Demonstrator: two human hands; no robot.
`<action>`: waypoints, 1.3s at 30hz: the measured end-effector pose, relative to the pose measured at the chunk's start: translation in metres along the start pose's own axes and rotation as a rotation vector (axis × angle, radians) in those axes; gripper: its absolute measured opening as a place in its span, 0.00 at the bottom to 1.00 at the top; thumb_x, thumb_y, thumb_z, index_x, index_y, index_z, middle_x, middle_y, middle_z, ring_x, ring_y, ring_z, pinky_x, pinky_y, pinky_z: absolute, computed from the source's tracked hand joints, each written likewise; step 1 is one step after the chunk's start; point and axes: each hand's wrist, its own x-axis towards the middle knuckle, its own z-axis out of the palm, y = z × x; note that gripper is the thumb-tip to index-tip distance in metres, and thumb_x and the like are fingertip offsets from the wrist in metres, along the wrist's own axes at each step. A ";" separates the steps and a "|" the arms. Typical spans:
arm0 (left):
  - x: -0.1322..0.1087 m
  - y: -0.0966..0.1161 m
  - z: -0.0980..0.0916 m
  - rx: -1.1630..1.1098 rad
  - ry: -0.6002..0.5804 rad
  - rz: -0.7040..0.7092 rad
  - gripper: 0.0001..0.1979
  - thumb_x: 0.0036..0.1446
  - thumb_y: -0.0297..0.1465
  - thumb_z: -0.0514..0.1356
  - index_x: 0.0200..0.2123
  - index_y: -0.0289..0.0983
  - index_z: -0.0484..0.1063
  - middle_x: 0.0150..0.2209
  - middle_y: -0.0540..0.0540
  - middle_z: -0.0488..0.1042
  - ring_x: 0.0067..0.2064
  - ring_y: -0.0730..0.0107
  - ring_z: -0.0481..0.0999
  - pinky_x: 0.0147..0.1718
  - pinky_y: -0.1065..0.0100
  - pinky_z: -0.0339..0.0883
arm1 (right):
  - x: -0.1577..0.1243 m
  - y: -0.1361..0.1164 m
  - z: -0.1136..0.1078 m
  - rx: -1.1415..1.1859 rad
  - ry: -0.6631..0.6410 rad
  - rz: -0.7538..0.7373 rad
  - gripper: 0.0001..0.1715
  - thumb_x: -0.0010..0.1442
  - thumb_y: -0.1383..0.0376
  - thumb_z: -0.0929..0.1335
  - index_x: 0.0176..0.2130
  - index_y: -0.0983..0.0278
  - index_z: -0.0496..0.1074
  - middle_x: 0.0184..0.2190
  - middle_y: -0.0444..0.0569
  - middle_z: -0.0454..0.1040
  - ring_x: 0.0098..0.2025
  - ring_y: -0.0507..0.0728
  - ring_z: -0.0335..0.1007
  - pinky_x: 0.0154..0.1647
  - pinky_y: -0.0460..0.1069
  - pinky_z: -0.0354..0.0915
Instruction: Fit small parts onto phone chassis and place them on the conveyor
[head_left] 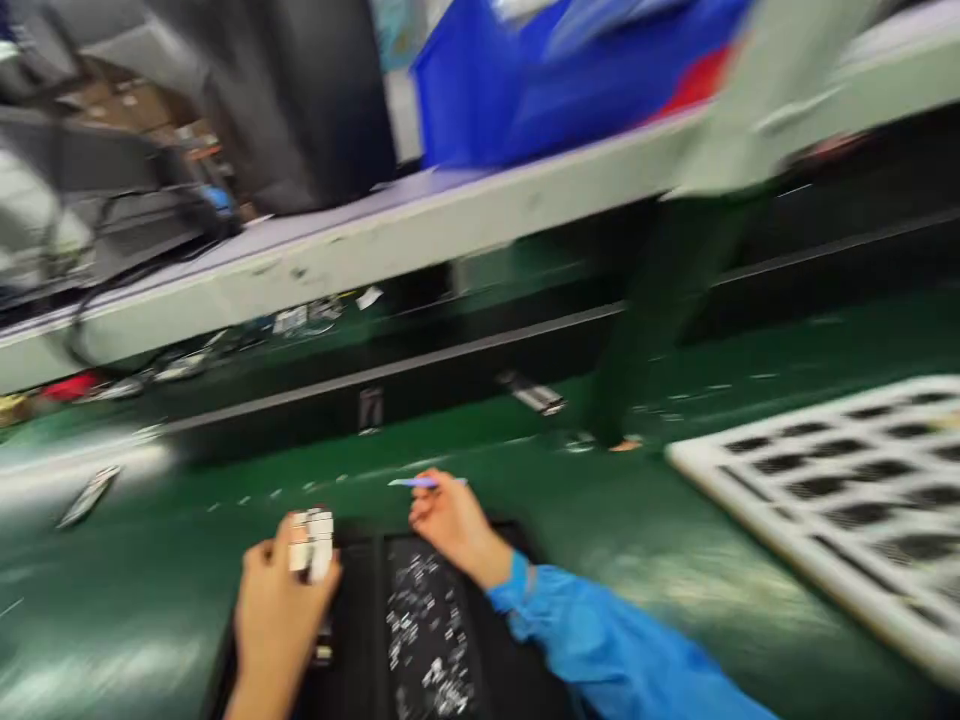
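My left hand is closed around small white blocky pieces, held upright between thumb and fingers; blur hides their exact kind. In my right hand is a thin purple stick-like tool with a pale tip, pinched in the fingers and pointing left. Both hands are over a black tray on the green table. One of its compartments holds many tiny light-coloured parts, below and left of my right hand. A blue sleeve covers my right forearm.
A white tray with dark slots lies at the right. A utility-knife-like object lies at the left. Overhead runs a white shelf with a blue bin; a post stands behind my right hand.
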 end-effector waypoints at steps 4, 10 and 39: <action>-0.085 -0.009 -0.003 0.049 -0.172 -0.136 0.32 0.57 0.34 0.66 0.64 0.39 0.65 0.45 0.43 0.66 0.38 0.64 0.77 0.38 0.63 0.75 | 0.025 0.038 -0.023 -0.038 0.074 0.050 0.14 0.68 0.57 0.68 0.42 0.66 0.72 0.32 0.43 0.72 0.27 0.49 0.67 0.28 0.46 0.69; -0.126 0.008 0.017 -0.038 -0.206 -0.138 0.36 0.52 0.33 0.67 0.65 0.37 0.65 0.45 0.41 0.64 0.45 0.58 0.75 0.43 0.62 0.75 | 0.022 0.038 -0.034 -0.330 0.132 -0.088 0.17 0.52 0.55 0.77 0.34 0.63 0.72 0.24 0.40 0.69 0.22 0.48 0.63 0.29 0.47 0.70; -0.082 -0.023 0.030 -0.217 -0.415 0.574 0.23 0.67 0.46 0.55 0.54 0.36 0.75 0.58 0.27 0.68 0.67 0.34 0.59 0.61 0.40 0.54 | -0.057 0.041 -0.053 -1.782 -0.177 -0.683 0.20 0.59 0.77 0.71 0.48 0.60 0.74 0.32 0.47 0.77 0.30 0.55 0.74 0.31 0.50 0.71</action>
